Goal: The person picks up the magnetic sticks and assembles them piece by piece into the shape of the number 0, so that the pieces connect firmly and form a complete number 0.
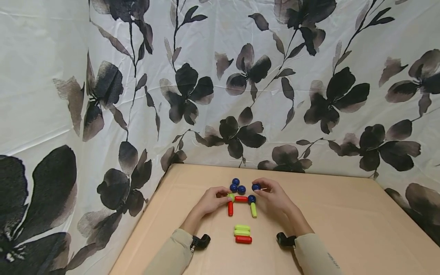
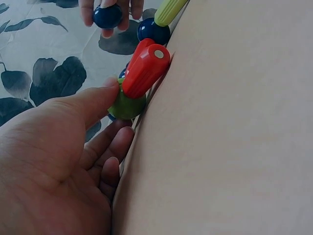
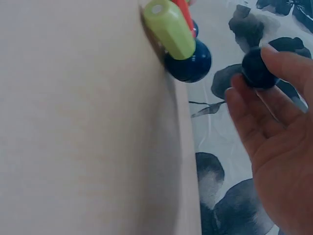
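Observation:
My left hand [image 1: 214, 199] pinches a green ball [image 2: 128, 105] between thumb and fingers. Joined to that ball are two red rods, one running towards me [image 1: 230, 209] and another going right [image 1: 241, 199] to a blue ball [image 1: 251, 199]. From this blue ball a yellow-green rod [image 1: 253, 210] points back towards me, a round metallic disc at its free end in the right wrist view. Right of this open-sided frame, my right hand [image 1: 275, 193] holds a separate blue ball [image 3: 257, 68] with thumb and fingertips, apart from the other pieces.
Beyond the frame, a cluster of three blue balls [image 1: 233, 188] sits on the tan table [image 1: 343, 221]. Nearer me, two yellow-green rods [image 1: 242, 230] and a red rod [image 1: 243, 240] lie side by side. A floral cloth [image 1: 213, 38] hangs behind the table's far edge.

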Demonstrator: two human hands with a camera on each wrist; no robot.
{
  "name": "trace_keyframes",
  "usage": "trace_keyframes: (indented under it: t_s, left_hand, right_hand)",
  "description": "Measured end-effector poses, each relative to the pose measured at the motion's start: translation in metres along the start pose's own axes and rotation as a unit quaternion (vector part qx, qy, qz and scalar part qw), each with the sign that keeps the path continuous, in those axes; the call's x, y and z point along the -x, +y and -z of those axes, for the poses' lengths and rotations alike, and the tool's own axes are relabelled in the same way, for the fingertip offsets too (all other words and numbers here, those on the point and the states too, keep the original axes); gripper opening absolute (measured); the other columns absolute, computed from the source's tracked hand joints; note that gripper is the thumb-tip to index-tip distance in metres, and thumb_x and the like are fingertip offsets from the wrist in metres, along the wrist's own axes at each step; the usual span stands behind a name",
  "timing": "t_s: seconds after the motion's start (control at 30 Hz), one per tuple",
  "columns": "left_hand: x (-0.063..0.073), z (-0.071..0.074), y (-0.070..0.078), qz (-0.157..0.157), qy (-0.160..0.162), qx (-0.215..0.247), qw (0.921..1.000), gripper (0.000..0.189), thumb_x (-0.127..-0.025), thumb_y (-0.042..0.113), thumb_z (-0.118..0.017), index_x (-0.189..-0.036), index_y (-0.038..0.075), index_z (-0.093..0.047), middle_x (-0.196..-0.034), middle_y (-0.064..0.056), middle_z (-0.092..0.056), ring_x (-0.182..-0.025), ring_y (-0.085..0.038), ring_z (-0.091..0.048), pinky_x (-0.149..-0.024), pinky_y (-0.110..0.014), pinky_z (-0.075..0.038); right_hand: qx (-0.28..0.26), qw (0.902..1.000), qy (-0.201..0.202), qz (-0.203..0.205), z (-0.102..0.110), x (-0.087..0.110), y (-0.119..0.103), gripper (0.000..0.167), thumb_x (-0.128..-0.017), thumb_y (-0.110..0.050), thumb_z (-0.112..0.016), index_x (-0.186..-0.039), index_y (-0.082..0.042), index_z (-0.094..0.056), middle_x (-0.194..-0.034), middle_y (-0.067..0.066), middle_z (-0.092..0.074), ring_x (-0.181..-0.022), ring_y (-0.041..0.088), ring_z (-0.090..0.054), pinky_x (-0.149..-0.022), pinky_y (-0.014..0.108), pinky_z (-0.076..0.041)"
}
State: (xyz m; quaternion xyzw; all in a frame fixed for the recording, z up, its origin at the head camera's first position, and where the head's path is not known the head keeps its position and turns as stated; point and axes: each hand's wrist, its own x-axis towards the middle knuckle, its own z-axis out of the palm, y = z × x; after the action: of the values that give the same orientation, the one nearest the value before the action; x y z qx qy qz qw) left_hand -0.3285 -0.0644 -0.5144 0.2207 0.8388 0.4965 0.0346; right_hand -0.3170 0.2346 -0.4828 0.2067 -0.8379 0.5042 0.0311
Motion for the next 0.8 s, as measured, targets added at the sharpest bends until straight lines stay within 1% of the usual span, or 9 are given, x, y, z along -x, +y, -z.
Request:
trace_keyframes:
  t_s: [0.1,0.2,0.27,0.4,0.57,0.7,0.8]
  left_hand:
    - [0.0,0.0,0.001,0.001,-0.002,0.004,1.0,0.027,-0.097,0.029,-0.076,-0.119,0.015,-0.076,-0.103,0.0,-0.073,-0.089,-0.014,-0.06,-0.079,-0.026,-0.048]
    - [0.0,-0.001,0.002,-0.001,0.0,0.006,1.0,0.028,-0.096,0.029,-0.076,-0.12,0.013,-0.076,-0.103,-0.001,-0.073,-0.089,-0.015,-0.06,-0.079,-0.027,-0.048]
    - [0.0,-0.001,0.002,-0.003,0.0,0.007,1.0,0.028,-0.096,0.028,-0.076,-0.12,0.012,-0.076,-0.104,-0.002,-0.073,-0.089,-0.016,-0.06,-0.078,-0.028,-0.048]
    - [-0.001,-0.001,0.001,-0.004,0.0,0.008,1.0,0.027,-0.096,0.027,-0.076,-0.119,0.012,-0.076,-0.104,-0.003,-0.073,-0.089,-0.016,-0.06,-0.078,-0.028,-0.048]
    - [-0.001,-0.002,0.0,-0.003,0.001,0.007,1.0,0.025,-0.096,0.026,-0.076,-0.118,0.012,-0.076,-0.103,-0.003,-0.073,-0.089,-0.016,-0.059,-0.079,-0.028,-0.047]
    - [-0.001,-0.001,0.001,-0.003,0.001,0.01,0.9999,0.026,-0.096,0.027,-0.076,-0.118,0.012,-0.076,-0.104,-0.002,-0.072,-0.09,-0.016,-0.059,-0.079,-0.028,-0.047]
    - [-0.002,-0.001,0.0,-0.001,0.0,0.011,0.9999,0.026,-0.097,0.028,-0.076,-0.119,0.013,-0.076,-0.104,-0.001,-0.072,-0.09,-0.015,-0.06,-0.08,-0.027,-0.048]
  right_hand:
    - [0.013,0.9995,-0.022,0.021,0.003,0.002,-0.003,0.034,-0.099,-0.009,-0.071,-0.132,-0.012,-0.068,-0.129,0.014,-0.07,-0.11,0.026,-0.067,-0.093,0.023,-0.053]
    - [0.011,0.9988,-0.04,0.026,0.006,0.003,-0.006,0.034,-0.098,-0.01,-0.072,-0.131,-0.011,-0.069,-0.128,0.015,-0.07,-0.108,0.026,-0.067,-0.092,0.022,-0.054]
    - [0.003,0.9982,-0.053,0.027,0.008,0.004,-0.007,0.033,-0.096,-0.009,-0.073,-0.129,-0.009,-0.069,-0.126,0.016,-0.071,-0.106,0.027,-0.068,-0.092,0.022,-0.054]
    - [-0.007,0.9961,-0.086,0.02,0.011,0.005,-0.009,0.034,-0.094,-0.005,-0.074,-0.128,-0.008,-0.07,-0.125,0.016,-0.071,-0.107,0.026,-0.069,-0.093,0.02,-0.055]
    - [0.014,0.9933,-0.115,-0.002,0.013,0.008,-0.014,0.037,-0.094,-0.011,-0.077,-0.13,-0.008,-0.07,-0.125,0.013,-0.072,-0.103,0.022,-0.067,-0.091,0.021,-0.054]
    - [0.025,0.9889,-0.145,-0.017,0.015,0.01,-0.018,0.038,-0.094,-0.015,-0.078,-0.13,-0.005,-0.07,-0.12,0.013,-0.073,-0.099,0.024,-0.064,-0.086,0.023,-0.054]
    - [0.023,0.9852,-0.168,-0.025,0.016,0.01,-0.021,0.035,-0.094,-0.014,-0.078,-0.128,-0.005,-0.071,-0.119,0.012,-0.074,-0.1,0.025,-0.063,-0.086,0.026,-0.053]
